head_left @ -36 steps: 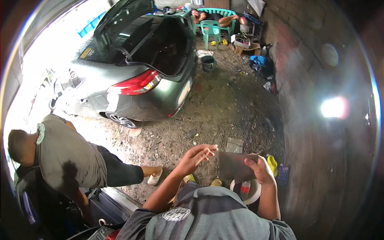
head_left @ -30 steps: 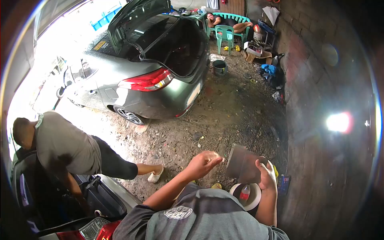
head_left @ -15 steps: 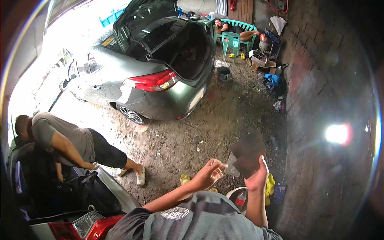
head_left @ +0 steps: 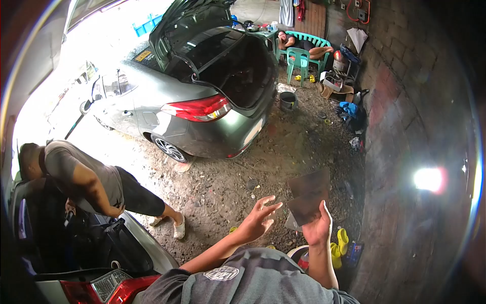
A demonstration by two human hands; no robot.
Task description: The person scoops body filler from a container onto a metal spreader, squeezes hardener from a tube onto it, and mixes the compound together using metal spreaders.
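Note:
My right hand [head_left: 317,229] holds thin dark sheets that look like sandpaper [head_left: 310,196], gripped along their lower right edge with the thumb upright. Two dark sheets overlap at an angle, and a paler piece [head_left: 292,222] shows below them, partly covered by the lower one. To the left of the sheets is my left hand [head_left: 256,221], empty, with its fingers spread and bent, apart from the sheets. Both hands are raised in front of my chest over the gravelly ground.
A grey car [head_left: 202,119] with its boot up stands ahead. At left, a person [head_left: 83,177] leans into another open car boot [head_left: 147,243]. Yellow clogs [head_left: 342,241] and a bucket rim [head_left: 296,251] lie below my right arm. Someone reclines on a green bench [head_left: 324,44] at the back.
My left hand has drawn slightly away from the sheets, and its fingers have spread. The right hand has shifted a little left with the sheets. The leaning person's near arm has moved.

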